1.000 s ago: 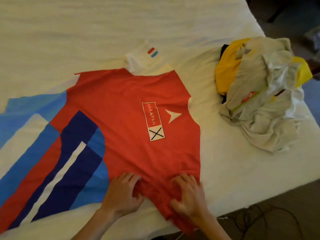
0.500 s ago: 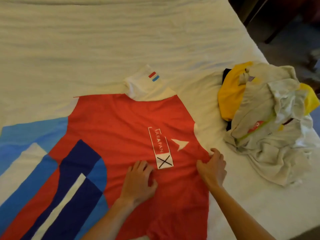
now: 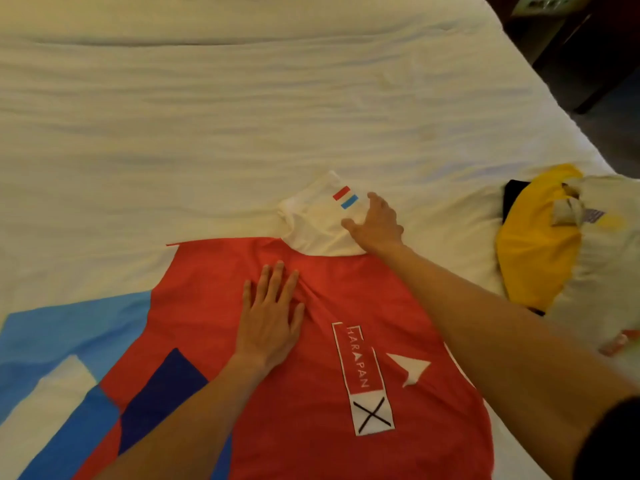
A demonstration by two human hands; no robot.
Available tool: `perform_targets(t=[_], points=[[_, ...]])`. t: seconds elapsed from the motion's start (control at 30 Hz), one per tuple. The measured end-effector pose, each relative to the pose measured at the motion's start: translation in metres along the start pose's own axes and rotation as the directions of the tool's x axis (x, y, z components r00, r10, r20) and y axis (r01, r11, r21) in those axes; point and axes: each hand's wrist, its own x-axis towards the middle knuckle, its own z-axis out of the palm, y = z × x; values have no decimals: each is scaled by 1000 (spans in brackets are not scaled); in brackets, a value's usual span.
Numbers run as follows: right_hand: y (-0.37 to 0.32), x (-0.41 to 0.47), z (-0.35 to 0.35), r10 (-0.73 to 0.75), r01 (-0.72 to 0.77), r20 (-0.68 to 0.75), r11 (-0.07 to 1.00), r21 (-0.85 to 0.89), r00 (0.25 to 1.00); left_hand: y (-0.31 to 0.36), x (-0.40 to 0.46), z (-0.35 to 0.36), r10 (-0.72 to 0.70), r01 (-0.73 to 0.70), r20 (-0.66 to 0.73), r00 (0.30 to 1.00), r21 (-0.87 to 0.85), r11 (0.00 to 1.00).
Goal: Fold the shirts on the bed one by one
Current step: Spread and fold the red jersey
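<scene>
Right hand (image 3: 375, 221) reached up to white sleeve (image 3: 318, 223); left hand (image 3: 272, 315) flat on shirt (image 3: 311, 393).

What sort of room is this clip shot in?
Most likely a bedroom, perhaps a hotel room. The work surface is a wide bed under a white sheet, with dark floor past its right edge. A red shirt lies spread on it beside a pile of unfolded shirts.

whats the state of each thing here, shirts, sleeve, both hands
red shirt: spread flat on the bed, unfolded
white sleeve: sticking out past the red body
left hand: flat, pressing the red shirt
right hand: fingers spread, touching the white sleeve
shirt pile: crumpled, unfolded
</scene>
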Motion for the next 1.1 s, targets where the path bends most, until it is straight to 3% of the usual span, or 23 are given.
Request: perform_targets(t=[0.17,0.27,0.37,0.47,0.53,0.6,0.67,0.73,0.77,0.8,0.87,0.9,0.93,0.97,1.0,1.07,1.1], points=[[-41,54,0,97,-89,88,992,-88,991,-14,5,15,46,-46,13,999,53,998],[-49,75,-12,27,-17,192,998,-55,981,-18,4,21,63,-62,-28,998,52,997],[-38,85,-16,42,-36,-34,987,158,999,-21,3,27,65,-62,-86,994,30,998],[-34,77,2,166,-67,-329,954,292,930,-23,3,30,36,-32,-122,992,30,999],[-34,51,13,9,133,-467,954,270,884,-23,4,32,33,-27,-112,993,53,998],[-23,9,31,-324,421,-471,900,115,820,-23,5,32,33,-26,-106,994,60,998],[3,-48,56,-590,592,-230,803,-67,774,-23,5,33,31,-24,-111,993,61,998],[38,-92,71,-701,701,98,672,-239,706,-23,5,34,32,-24,-115,993,69,997],[59,-95,68,-678,690,176,637,-343,713,-23,5,35,34,-26,-115,993,75,997],[77,-88,59,-595,607,181,668,-431,783,-23,6,36,36,-27,-112,993,80,996],[98,-70,33,-247,198,-21,823,-533,969,-24,7,37,37,-28,-102,994,85,996],[102,-63,22,-74,-10,-147,863,-505,986,-24,7,37,35,-26,-100,994,87,996],[98,-65,20,-2,-106,-226,881,-461,974,-24,6,37,32,-23,-98,995,90,996],[89,-75,27,-67,-53,-258,900,-432,964,-24,6,36,29,-20,-97,995,95,995],[78,-93,42,-222,118,-215,904,-410,951,-23,6,36,28,-18,-95,995,102,995],[65,-145,78,-561,541,51,766,-346,826,-22,6,34,17,-7,-88,996,110,994],[68,-167,87,-628,645,178,676,-356,757,-21,5,32,0,9,-81,997,109,994]])
